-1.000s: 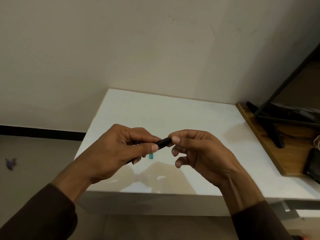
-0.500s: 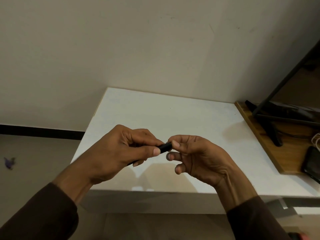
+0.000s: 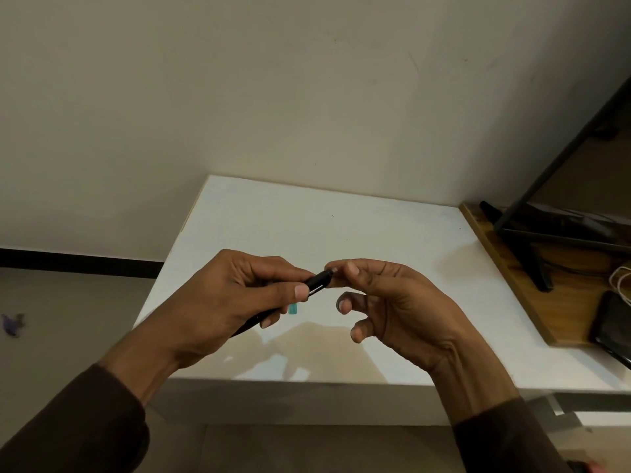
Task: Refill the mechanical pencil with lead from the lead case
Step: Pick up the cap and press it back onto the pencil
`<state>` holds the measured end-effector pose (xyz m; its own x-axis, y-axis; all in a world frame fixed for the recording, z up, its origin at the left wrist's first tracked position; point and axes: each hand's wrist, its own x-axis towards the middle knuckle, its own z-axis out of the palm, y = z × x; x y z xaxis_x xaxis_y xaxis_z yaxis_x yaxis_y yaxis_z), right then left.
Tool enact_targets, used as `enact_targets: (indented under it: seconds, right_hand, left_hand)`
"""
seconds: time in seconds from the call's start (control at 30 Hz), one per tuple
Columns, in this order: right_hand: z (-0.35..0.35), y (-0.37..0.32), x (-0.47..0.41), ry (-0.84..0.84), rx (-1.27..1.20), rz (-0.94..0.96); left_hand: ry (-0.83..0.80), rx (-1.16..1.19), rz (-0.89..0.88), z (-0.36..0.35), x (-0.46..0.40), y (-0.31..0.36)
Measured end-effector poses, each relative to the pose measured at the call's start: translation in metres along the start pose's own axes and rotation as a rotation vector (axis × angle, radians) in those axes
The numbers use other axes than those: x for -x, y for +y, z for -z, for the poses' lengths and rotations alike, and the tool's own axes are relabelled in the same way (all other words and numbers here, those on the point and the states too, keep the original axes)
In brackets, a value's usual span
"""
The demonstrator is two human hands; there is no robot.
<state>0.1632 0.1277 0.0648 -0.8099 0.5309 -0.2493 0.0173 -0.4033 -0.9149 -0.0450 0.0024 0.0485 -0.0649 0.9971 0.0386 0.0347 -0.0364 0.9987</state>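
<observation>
My left hand (image 3: 235,302) grips a black mechanical pencil (image 3: 317,281) above the white table (image 3: 341,227), its upper end pointing right. My right hand (image 3: 392,302) pinches that end between thumb and forefinger; a small grey cap or tip (image 3: 334,270) shows at the fingertips. The other right fingers are curled apart. A small teal lead case (image 3: 293,309) lies on the table just below the pencil, mostly hidden by my left fingers.
A wooden board (image 3: 512,268) adjoins the table at the right, carrying a black stand (image 3: 532,254), a white cable (image 3: 619,281) and a dark phone (image 3: 611,329). A wall rises behind. The floor lies left, with a small purple scrap (image 3: 12,324).
My right fingers have shifted along the pencil's end, exposing more of the black barrel and a grey tip. The teal lead case shows again under the left hand.
</observation>
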Motion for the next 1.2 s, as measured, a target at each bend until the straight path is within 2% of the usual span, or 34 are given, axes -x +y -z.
enact_targets:
  seconds: [0.13,0.2,0.3,0.47,0.7,0.87,0.97,1.1,1.2]
  right_hand:
    - [0.006,-0.002,-0.001,0.143,0.073,0.026]
    - [0.016,0.0,-0.001,0.35,0.212,0.067]
    - [0.037,0.008,0.0,0.672,0.605,0.08]
    - [0.047,0.03,-0.011,0.654,0.918,-0.018]
    - [0.05,0.042,-0.022,0.763,1.046,-0.072]
    - [0.043,0.04,-0.023,0.766,1.145,-0.08]
    - [0.03,0.034,-0.019,0.734,1.024,0.058]
    - [-0.003,0.016,-0.016,0.519,0.486,0.339]
    - [-0.021,0.009,-0.013,0.432,0.293,0.427]
  left_hand:
    - [0.008,0.008,0.001,0.001,0.0,-0.002]
    - [0.03,0.009,0.011,0.003,0.0,-0.004]
    - [0.081,-0.02,0.016,0.008,0.001,-0.006]
    - [0.147,-0.042,0.014,0.014,-0.001,-0.014]
    - [0.174,-0.034,0.014,0.014,-0.001,-0.017]
    - [0.179,-0.021,0.019,0.011,0.0,-0.013]
    - [0.183,-0.022,0.023,0.01,0.0,-0.01]
    - [0.187,-0.011,0.024,0.007,0.0,-0.007]
    - [0.176,0.007,0.017,0.004,0.0,-0.004]
